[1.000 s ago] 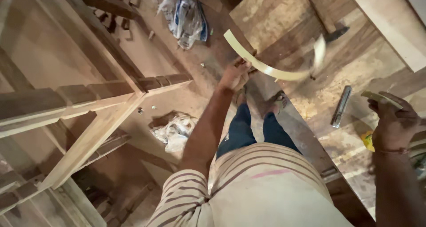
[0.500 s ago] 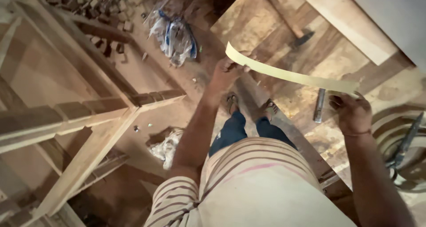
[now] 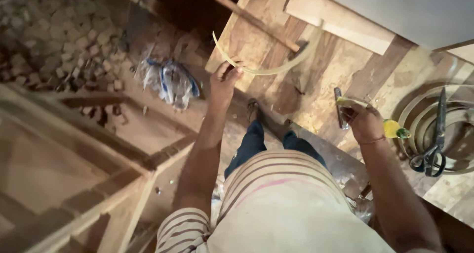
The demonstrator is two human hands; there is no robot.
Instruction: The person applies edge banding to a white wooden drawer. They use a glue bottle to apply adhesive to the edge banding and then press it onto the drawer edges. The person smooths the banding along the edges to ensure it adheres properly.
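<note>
Plank worktop (image 3: pixel 345 70) holds hammer (image 3: pixel 256 21), scissors (image 3: pixel 434 149) beside hand-held strip (image 3: pixel 276 67).

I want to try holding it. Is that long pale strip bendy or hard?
Probably bendy: the thin strip curves in an arc between the left hand and right hand. Likely light, since the fingers just pinch it. It looks springy, not floppy.

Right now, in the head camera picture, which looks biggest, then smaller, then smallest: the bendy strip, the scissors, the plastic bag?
1. Strip, the long thin curve that the left hand pinches.
2. Plastic bag and scissors: too close to rank; the bag is wider, the scissors longer, and the bag lies lower, farther from the camera.
</note>
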